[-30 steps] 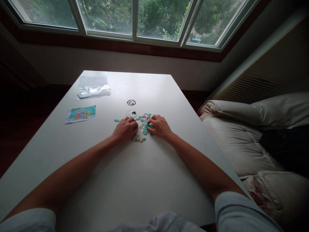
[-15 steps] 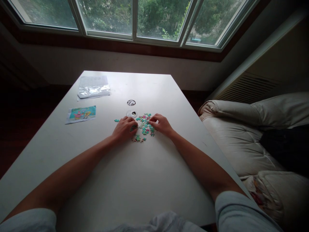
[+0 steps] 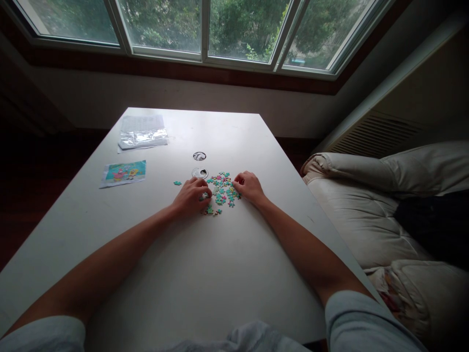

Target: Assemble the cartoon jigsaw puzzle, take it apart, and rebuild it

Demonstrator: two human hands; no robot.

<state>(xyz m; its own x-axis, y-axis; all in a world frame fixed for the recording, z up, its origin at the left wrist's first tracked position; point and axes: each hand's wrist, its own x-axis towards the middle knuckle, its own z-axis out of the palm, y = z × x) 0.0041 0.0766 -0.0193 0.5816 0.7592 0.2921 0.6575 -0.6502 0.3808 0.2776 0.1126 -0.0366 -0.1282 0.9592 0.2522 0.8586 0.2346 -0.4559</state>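
Observation:
Small jigsaw puzzle pieces (image 3: 221, 194), green with touches of pink and yellow, lie in a loose pile on the white table (image 3: 205, 274). My left hand (image 3: 191, 196) rests at the pile's left side, its fingers curled around puzzle pieces that show between thumb and fingertips. At the right edge of the pile is my right hand (image 3: 249, 187), with thumb and fingers bent together; whatever lies between them is hidden. Several pieces (image 3: 211, 211) sit just in front of my left hand. One green piece (image 3: 178, 183) lies apart to the left.
A colourful picture sheet (image 3: 123, 174) lies on the table's left side. Behind it are papers with a clear plastic bag (image 3: 142, 133). Two round discs (image 3: 200, 156) lie beyond the pile. A padded cream sofa (image 3: 351, 205) stands to the right, and windows (image 3: 164, 24) are ahead.
My right hand has shifted slightly right, from over the pile to its edge. My left hand has moved a little to the right, its fingers still curled.

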